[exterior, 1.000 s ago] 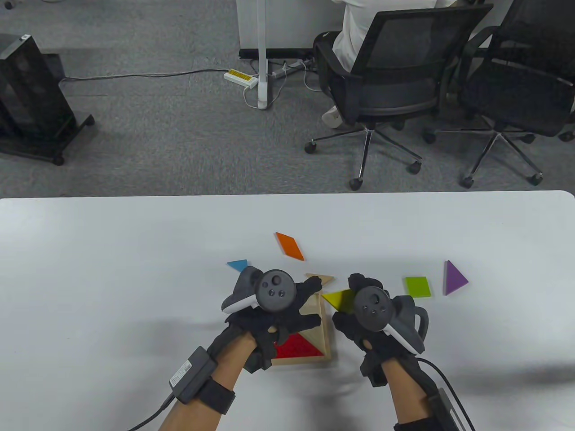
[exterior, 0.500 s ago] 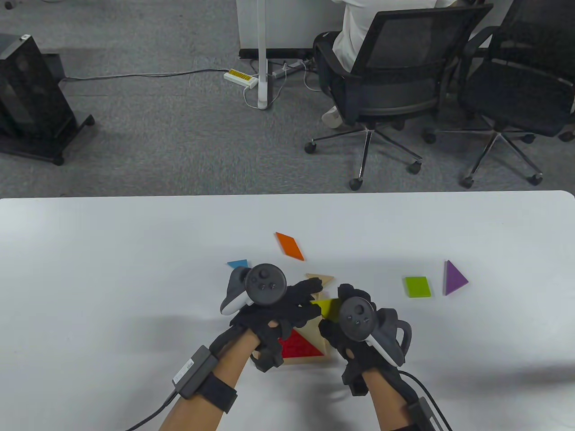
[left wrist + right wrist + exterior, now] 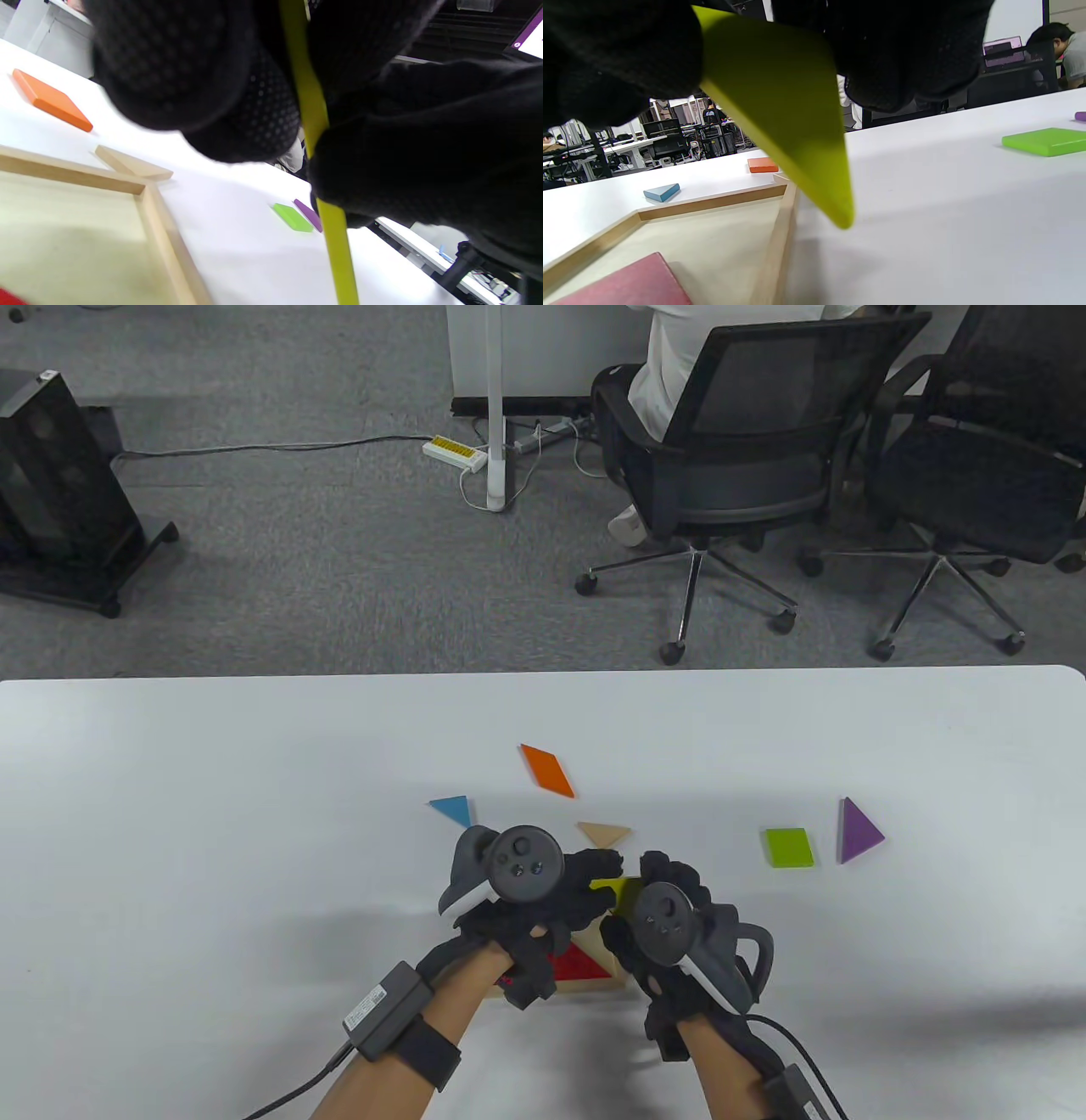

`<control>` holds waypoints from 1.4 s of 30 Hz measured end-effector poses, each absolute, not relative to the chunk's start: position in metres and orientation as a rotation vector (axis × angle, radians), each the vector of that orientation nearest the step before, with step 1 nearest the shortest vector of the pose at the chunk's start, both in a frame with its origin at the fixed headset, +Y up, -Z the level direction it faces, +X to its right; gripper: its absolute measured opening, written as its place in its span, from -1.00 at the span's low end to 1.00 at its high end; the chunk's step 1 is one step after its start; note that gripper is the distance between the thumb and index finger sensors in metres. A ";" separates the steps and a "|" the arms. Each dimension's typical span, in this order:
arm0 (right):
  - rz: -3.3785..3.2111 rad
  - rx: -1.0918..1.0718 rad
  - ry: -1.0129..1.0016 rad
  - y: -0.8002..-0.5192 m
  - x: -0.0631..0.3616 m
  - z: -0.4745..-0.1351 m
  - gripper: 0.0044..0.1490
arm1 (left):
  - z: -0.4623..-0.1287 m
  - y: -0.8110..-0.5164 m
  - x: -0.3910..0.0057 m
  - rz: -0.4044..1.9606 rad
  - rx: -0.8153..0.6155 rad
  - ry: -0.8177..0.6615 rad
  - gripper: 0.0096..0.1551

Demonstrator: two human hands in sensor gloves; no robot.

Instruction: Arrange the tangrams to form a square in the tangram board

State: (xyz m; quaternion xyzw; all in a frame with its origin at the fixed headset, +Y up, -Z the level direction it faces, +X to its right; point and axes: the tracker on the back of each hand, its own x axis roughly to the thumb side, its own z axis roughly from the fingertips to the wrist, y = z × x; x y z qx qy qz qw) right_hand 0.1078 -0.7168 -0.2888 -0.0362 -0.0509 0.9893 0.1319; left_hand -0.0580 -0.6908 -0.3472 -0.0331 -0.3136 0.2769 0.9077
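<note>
Table view: both gloved hands meet over the wooden tangram board point(image 3: 594, 982), which lies near the table's near edge and is mostly hidden under them. The left hand point(image 3: 543, 908) and the right hand point(image 3: 670, 929) close together on the yellow-green triangle point(image 3: 618, 891), held above the board's far right part. A red triangle point(image 3: 575, 964) lies in the board's near part. On the white table point(image 3: 212, 814) lie the blue triangle point(image 3: 451, 809), the orange parallelogram point(image 3: 547, 769) and the wood-coloured triangle point(image 3: 603, 833) beyond the board, with the green square point(image 3: 790, 847) and purple triangle point(image 3: 859, 830) well off to the right.

Left wrist view: the yellow-green piece stands on edge (a thin strip here), pinched between left fingers point(image 3: 237, 110) and the right glove. The board's corner sits below, the wood-coloured triangle just beyond it.

Right wrist view: right fingers point(image 3: 903, 55) curl on the triangle's upper part; its point hangs clear above the board's right rim. The red triangle rests inside the board.
</note>
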 end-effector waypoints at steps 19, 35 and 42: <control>2.791 -0.013 -0.104 -0.708 0.120 -0.284 0.06 | -0.363 -0.667 -0.086 0.395 -0.022 -0.632 -0.48; 2.837 0.012 -0.045 -0.711 0.122 -0.284 0.02 | -0.385 -0.683 -0.110 0.225 -0.148 -0.539 -0.48; 2.848 0.020 -0.024 -0.710 0.121 -0.284 0.02 | -0.393 -0.700 -0.114 0.191 -0.238 -0.523 -0.48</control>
